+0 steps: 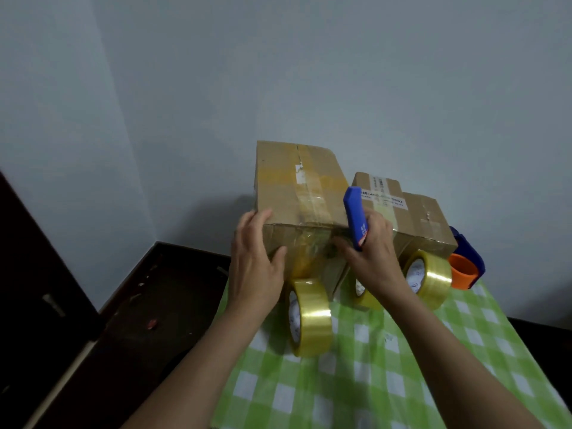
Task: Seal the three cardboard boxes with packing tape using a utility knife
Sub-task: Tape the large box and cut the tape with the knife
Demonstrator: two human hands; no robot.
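— Why is the left hand [257, 258] spreading over the near corner of the big box [297, 187]?

— It seems to be steadying it. The fingers are lying fairly straight over the top edge and the thumb is pressing the front face, probably so the box is not sliding on the cloth-covered counter [387, 382].

— And the right hand [371, 255]?

— It is clamping round the blue knife [356, 218], holding it upright against the taped front face. I cannot tell whether a blade is out. It is likely getting ready to cut tape.

— How many things are we counting?

— Three boxes: the big one, a labelled box [377, 187] behind it and a third box [424, 218] beside that. Three tape rolls are standing on edge: the near roll [309, 317], the middle roll [362, 292] half hidden behind the right hand, and the far roll [428, 278]. There is one knife and one orange-and-blue dispenser [464, 267].
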